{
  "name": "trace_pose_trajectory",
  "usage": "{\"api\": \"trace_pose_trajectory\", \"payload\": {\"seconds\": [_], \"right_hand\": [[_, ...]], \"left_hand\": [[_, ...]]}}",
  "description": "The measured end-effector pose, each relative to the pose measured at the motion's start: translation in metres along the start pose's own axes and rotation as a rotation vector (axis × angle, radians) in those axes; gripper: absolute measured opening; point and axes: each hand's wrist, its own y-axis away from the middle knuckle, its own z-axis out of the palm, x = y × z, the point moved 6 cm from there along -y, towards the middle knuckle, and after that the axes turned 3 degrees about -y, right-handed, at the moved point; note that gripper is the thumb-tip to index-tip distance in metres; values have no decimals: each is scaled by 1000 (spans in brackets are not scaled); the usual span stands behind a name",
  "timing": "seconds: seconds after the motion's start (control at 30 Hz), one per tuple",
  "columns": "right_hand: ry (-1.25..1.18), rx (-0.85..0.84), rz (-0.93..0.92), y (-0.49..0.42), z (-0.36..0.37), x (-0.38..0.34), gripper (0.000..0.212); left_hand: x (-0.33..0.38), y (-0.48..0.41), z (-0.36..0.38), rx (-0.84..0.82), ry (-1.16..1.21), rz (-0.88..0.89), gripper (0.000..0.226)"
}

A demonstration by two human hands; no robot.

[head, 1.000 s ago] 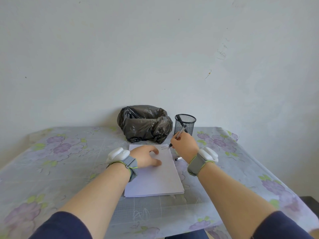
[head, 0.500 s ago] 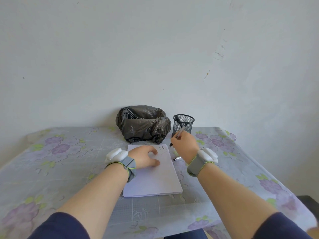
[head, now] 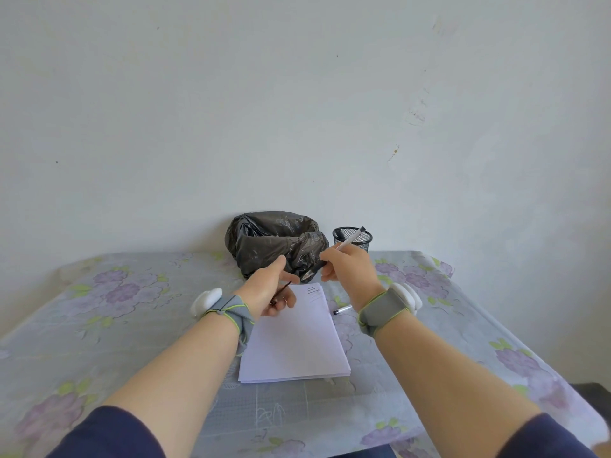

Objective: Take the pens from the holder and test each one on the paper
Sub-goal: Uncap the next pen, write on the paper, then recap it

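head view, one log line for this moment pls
right hand: holds pen, off paper | left hand: raised, thin dark item | marks at paper top | second pen on table | holder behind

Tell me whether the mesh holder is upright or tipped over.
Upright. The mesh holder stands on the table with its round rim facing up, beside the black bag.

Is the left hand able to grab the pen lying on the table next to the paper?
Probably not easily. The loose pen lies right of the paper, tucked beside the right wrist, so the right arm blocks the way. The left hand also seems to hold something thin already.
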Motion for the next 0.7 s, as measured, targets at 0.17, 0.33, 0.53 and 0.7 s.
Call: {"api": "trace_pose_trajectory", "payload": {"seconds": [0.17,0.33,0.53,0.7], "right_hand": [[-69,-50,40,4,7,-5,4],[-32,-112,41,5,13,-1,6],[25,-153,49,9,18,7,9],[-97,-88,172,2,9,21,15]], "left_hand": [[2,4,7,-50,88,-11,62],[7,4,13,-95,120,-10,61],[9,6,19,-118,168,-2,30],[13,7,18,-78,185,113,31]]}}
